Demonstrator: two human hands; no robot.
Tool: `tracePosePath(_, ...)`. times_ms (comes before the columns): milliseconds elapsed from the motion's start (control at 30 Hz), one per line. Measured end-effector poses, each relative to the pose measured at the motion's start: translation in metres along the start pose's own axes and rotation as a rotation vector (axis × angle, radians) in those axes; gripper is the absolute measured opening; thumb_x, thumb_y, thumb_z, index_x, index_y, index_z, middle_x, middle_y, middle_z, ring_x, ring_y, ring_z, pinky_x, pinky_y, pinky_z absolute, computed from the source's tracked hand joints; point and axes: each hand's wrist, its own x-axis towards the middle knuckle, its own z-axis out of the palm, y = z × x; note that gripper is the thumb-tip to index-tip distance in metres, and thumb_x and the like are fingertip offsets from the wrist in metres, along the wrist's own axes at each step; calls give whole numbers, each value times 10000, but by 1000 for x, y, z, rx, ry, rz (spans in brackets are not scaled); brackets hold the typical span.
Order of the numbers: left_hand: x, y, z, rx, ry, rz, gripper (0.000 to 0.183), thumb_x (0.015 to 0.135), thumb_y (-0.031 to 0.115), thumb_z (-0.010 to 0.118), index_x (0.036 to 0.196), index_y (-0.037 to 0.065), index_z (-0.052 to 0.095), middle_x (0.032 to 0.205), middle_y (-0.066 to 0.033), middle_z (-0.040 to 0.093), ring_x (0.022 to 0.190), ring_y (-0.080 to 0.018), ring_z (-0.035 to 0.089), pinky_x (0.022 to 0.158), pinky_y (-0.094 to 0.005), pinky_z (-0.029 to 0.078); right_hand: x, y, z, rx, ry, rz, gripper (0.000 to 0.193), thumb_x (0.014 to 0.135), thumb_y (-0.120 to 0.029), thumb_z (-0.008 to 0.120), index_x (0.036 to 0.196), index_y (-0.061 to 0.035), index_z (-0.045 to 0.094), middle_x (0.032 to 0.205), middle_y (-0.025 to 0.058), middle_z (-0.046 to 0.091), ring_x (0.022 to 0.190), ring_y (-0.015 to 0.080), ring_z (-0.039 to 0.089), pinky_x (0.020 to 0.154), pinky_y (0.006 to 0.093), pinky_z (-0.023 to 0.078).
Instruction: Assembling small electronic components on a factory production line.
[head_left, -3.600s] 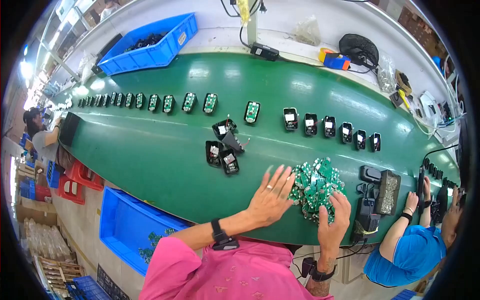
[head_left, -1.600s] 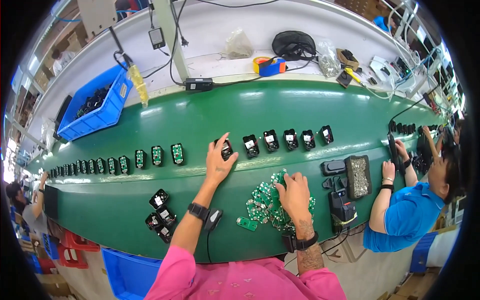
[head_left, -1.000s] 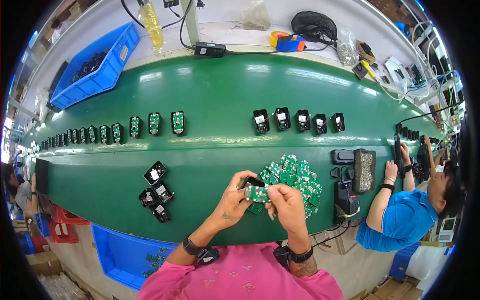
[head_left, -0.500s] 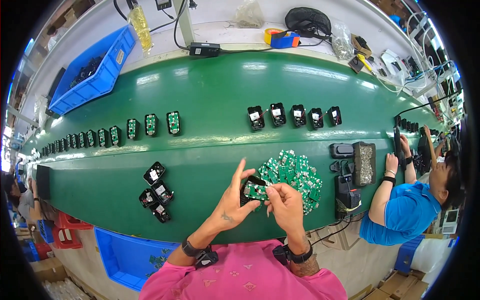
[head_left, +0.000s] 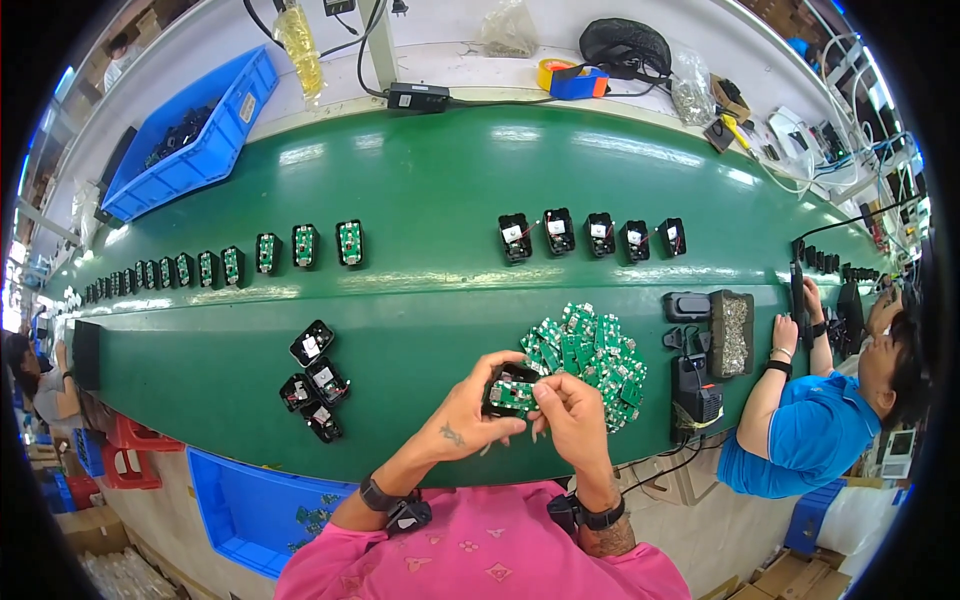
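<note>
My left hand [head_left: 463,414] is closed around a small black plastic housing [head_left: 516,371], thumb along its near side and fingers at its far side. A green circuit board [head_left: 511,394] lies in the housing's open top, roughly level. The fingertips of my right hand [head_left: 573,408] pinch the board's right end. Just beyond my right hand is a heap of loose green circuit boards [head_left: 595,362]. Left of my hands, several black housings [head_left: 326,381] with white parts inside lie clustered on the green table [head_left: 430,330].
Black housings [head_left: 600,235] with white parts stand in a row behind the heap. Housings fitted with boards [head_left: 305,246] line the left. A blue bin [head_left: 190,165] stands at back left. At right are a tray of small metal parts [head_left: 733,335] and a co-worker in blue [head_left: 800,430].
The board has settled flatter into the housing. My left index finger, raised before, has come down around the housing's far side. My right hand keeps its pinch.
</note>
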Motion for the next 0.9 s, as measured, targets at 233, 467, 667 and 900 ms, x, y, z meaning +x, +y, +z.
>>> tracePosePath(233, 2, -1, -1, -39, 17, -25, 529, 961, -26, 447, 1469, 36, 315, 1257, -139, 547, 676, -154, 674, 497, -216, 492, 0, 0, 9, -366, 184, -348, 100, 917, -74, 677, 950, 20, 675, 743, 64, 628, 567, 86, 585, 478, 245, 451)
tracePosePath(467, -1, 5, 1, 141, 40, 12, 508, 966, 33, 486, 1459, 78, 369, 954, -83, 609, 632, -131, 660, 479, -243, 470, -1, -16, 24, -601, 235, -687, 200, 819, -15, 743, 1019, -27, 735, 804, 66, 591, 622, 160, 580, 519, 289, 445)
tracePosePath(667, 2, 0, 7, 163, 49, 41, 515, 964, 29, 500, 1458, 75, 362, 920, -70, 619, 647, -131, 660, 484, -256, 488, 4, -7, 19, -596, 169, -813, 174, 815, -5, 738, 988, -26, 744, 796, 82, 625, 650, 202, 619, 545, 316, 477)
tracePosePath(900, 0, 3, 6, 88, 166, 91, 522, 963, -3, 490, 1460, 61, 345, 1048, -84, 595, 690, -89, 612, 500, -219, 482, -5, -8, 21, -172, 3, -468, 124, 897, 11, 675, 1006, 22, 733, 859, 90, 684, 695, 139, 683, 610, 245, 539)
